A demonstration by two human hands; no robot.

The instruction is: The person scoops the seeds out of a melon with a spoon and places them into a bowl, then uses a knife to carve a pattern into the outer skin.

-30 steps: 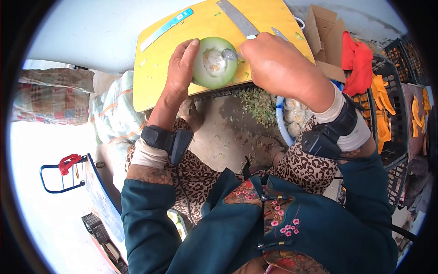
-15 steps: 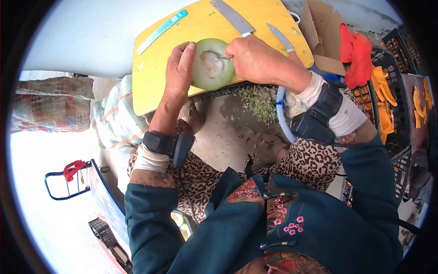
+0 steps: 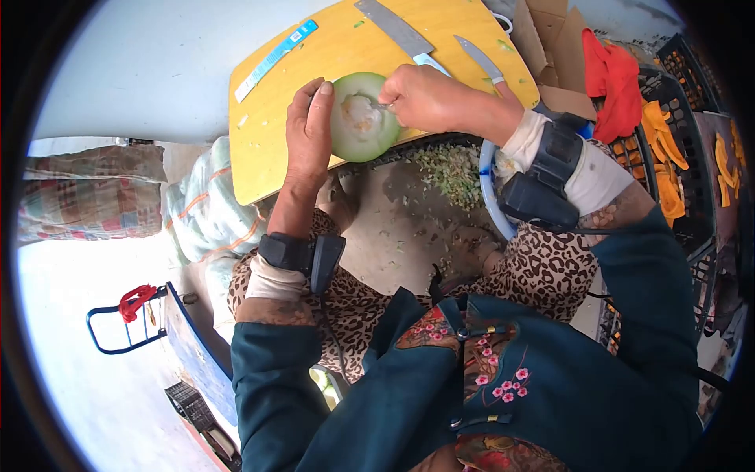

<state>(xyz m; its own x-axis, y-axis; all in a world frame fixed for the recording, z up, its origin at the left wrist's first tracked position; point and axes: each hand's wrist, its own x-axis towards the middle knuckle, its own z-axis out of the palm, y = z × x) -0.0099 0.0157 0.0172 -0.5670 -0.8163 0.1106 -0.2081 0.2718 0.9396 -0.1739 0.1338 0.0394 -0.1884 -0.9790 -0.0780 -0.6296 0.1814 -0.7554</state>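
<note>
A thick cut piece of winter melon (image 3: pixel 366 145) with pale green rind stands at the near edge of the yellow table, its cut face toward me. My left hand (image 3: pixel 311 126) grips its left side, thumb at the rim. My right hand (image 3: pixel 421 98) is closed at the melon's right side around a thin metal spoon (image 3: pixel 388 105), mostly hidden by the fingers. Its end reaches toward the hollow with soft white pulp and seeds. Beyond the hands lie a cleaver (image 3: pixel 397 30), a small knife (image 3: pixel 478 59) and a blue-and-white strip (image 3: pixel 277 60).
The yellow table (image 3: pixel 263 149) carries small green scraps. Below it lies a heap of peelings (image 3: pixel 452 173), beside a blue-rimmed basin (image 3: pixel 489 189). To the right are a cardboard box (image 3: pixel 560 47), a red cloth (image 3: pixel 612 86) and black crates (image 3: pixel 649 86) with orange strips. A folding trolley (image 3: pixel 130 330) stands left.
My right hand has shifted slightly left and down at the melon's hollow, with less of the spoon showing. My left hand keeps its hold. The view has tilted a little.
</note>
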